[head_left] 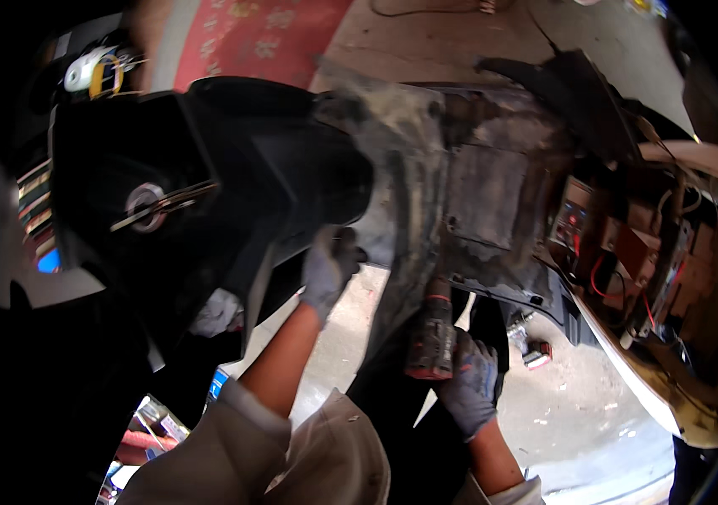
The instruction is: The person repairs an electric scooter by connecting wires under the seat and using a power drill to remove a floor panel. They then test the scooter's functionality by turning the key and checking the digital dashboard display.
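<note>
My right hand point(472, 379), in a grey work glove, is wrapped round the handle of a dark cordless drill point(433, 341) with red trim. The drill points away from me, its nose at the near edge of a worn, dirty scooter footboard point(485, 194). My left hand point(329, 271), gloved too, has its fingers curled in beside the lower edge of the black scooter front panel point(266, 177). Whether anything small sits in those fingers cannot be made out.
At the right the opened scooter body point(645, 252) bares red and black wires. A tool with a red battery pack point(537, 354) lies on the concrete floor. A roll of tape point(146, 207) and thin metal tools rest in the front panel. Red printed material point(258, 42) lies beyond.
</note>
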Demonstrator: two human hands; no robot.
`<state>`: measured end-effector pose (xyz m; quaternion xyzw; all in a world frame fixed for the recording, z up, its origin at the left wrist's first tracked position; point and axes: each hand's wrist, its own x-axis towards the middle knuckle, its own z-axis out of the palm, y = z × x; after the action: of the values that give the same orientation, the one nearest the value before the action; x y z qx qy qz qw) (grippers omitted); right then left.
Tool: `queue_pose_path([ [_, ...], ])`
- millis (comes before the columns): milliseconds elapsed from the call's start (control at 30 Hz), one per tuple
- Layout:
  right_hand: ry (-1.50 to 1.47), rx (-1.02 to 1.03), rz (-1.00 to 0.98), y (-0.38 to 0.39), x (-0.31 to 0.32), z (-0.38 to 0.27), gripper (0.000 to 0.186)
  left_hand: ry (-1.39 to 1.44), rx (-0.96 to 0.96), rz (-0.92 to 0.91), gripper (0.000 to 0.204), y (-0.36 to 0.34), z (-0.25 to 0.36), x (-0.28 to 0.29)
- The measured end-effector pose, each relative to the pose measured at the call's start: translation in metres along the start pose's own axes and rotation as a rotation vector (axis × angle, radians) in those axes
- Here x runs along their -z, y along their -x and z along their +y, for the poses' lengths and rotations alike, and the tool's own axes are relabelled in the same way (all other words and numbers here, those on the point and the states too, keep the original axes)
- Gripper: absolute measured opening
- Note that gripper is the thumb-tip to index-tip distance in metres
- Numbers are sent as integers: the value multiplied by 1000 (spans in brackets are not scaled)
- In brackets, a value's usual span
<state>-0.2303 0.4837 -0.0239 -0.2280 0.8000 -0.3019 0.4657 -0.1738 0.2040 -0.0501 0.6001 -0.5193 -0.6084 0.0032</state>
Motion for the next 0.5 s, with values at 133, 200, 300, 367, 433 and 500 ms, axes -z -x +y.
queue_pose_path([
  [133,-6,60,80,0,-8,7,53,-392,-60,-11,21,-43,-19,-28],
  [200,29,83,78,-2,-13,8,52,-256,-130,-105,25,-76,-56,-9],
  [300,62,63,49,-2,-7,3,52,-258,20,-39,29,-54,-22,-25],
  [367,64,94,72,-3,-5,1,53,-140,-22,-47,31,-36,-3,-12],
  [433,79,94,54,-1,-6,-3,56,-109,-172,31,32,-13,19,-15],
  [500,111,111,75,1,-8,-6,54,-177,-218,-14,31,24,55,-49],
])
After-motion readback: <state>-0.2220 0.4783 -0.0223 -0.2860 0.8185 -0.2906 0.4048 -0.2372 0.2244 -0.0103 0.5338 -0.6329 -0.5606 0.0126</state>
